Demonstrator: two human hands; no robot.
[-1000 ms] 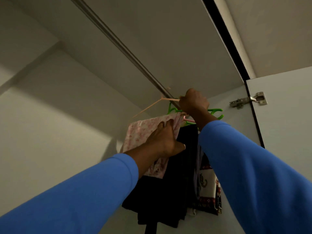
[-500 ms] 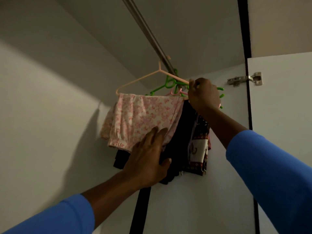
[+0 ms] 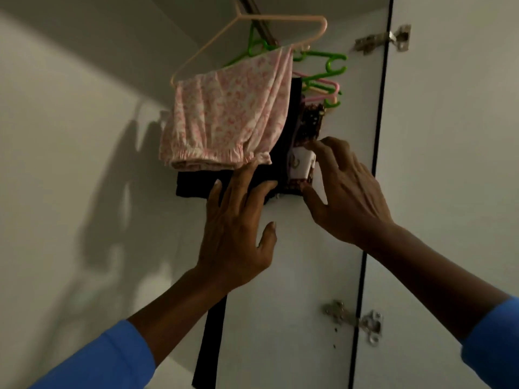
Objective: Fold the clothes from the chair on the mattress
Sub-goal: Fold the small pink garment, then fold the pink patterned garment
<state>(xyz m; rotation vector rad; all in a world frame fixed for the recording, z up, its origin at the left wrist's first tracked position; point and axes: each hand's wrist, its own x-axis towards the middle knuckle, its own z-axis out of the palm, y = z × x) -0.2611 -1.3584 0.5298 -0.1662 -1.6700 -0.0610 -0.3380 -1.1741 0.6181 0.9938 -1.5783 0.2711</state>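
Observation:
Pink floral shorts [image 3: 224, 119] hang folded over a peach hanger [image 3: 280, 21] on the wardrobe rail [image 3: 254, 7]. Behind them hangs a black garment [image 3: 193, 186], and to its right a patterned brown and white cloth [image 3: 302, 164]. My left hand [image 3: 238, 228] reaches up with straight fingers that touch the black garment just under the shorts. My right hand [image 3: 345, 192] is at the patterned cloth, its fingertips and thumb on the cloth's edge. Both sleeves are blue.
Green hangers [image 3: 323, 63] and a pink hanger [image 3: 328, 85] crowd the rail's right end. The wardrobe's side wall [image 3: 70, 136] is on the left. A white door [image 3: 449, 164] with metal hinges [image 3: 382, 39] is on the right. A black strap [image 3: 207, 341] hangs down.
My right hand let go of the hanger and came down to the patterned cloth. My left hand shifted from the shorts' hem to the black garment below. The view tilted lower.

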